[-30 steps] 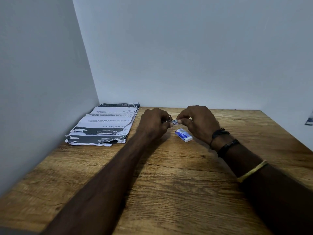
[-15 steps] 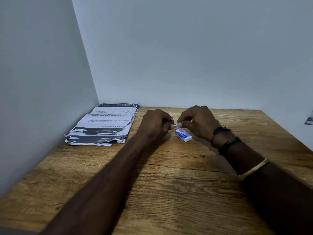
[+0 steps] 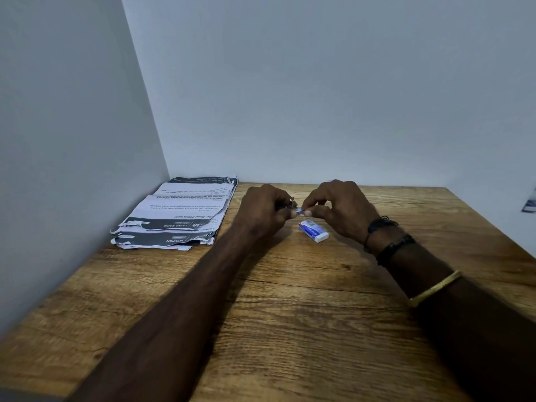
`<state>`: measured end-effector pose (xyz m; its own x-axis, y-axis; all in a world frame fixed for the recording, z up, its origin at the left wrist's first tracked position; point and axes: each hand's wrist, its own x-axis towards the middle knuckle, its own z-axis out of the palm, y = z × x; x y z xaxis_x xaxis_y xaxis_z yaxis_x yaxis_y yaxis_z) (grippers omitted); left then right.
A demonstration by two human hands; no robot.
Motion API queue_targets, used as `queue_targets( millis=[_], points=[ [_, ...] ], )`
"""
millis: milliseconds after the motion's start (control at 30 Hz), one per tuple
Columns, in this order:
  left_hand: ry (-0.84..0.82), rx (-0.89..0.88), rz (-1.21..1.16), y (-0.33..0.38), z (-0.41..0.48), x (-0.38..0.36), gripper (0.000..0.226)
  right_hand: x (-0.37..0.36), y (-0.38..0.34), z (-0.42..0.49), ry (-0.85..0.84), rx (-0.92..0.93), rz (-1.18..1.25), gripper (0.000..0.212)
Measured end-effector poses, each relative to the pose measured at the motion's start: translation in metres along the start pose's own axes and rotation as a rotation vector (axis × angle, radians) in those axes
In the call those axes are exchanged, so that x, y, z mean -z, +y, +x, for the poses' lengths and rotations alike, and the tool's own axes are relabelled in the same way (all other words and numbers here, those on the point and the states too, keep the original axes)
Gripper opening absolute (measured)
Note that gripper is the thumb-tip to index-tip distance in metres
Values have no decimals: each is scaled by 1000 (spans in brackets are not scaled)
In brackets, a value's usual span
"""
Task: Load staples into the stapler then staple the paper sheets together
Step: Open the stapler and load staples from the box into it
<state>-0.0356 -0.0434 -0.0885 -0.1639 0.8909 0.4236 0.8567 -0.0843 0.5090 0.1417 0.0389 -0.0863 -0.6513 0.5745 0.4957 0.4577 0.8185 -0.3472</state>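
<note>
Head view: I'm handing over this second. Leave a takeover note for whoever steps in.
Left hand: curled round one end of what seems to be the stapler, which is mostly hidden.
Right hand: fingers pinch its other end.
Staple box: on the table, just near side of the hands.
Paper sheets: stacked far left by the wall, untouched.
Done: loading under way; cannot tell if staples are in.
Left: finish loading, then staple the sheets.

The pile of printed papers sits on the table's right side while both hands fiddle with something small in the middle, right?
Not quite. The head view shows the pile of printed papers on the left side of the table. The left hand and right hand do pinch a small item in the middle.
</note>
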Motion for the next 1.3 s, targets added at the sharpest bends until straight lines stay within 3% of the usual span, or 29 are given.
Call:
queue_targets(
  millis=[300, 533, 767, 967, 1300],
  points=[
    [53, 49, -42, -7, 1, 4, 17, 8, 9, -6, 75, 31, -99, 11],
    [51, 46, -87, -9, 2, 2, 14, 6, 13, -7, 123, -42, -5, 14],
    [-27, -51, 44, -10, 2, -8, 36, 7, 14, -5, 161, -31, 4, 10],
    [39, -47, -79, -11, 2, -6, 26, 5, 12, -5, 164, 4, 3, 8],
    [76, -61, -46, -9, 3, -5, 15, 5, 11, -4, 194, 36, -15, 5]
  ],
)
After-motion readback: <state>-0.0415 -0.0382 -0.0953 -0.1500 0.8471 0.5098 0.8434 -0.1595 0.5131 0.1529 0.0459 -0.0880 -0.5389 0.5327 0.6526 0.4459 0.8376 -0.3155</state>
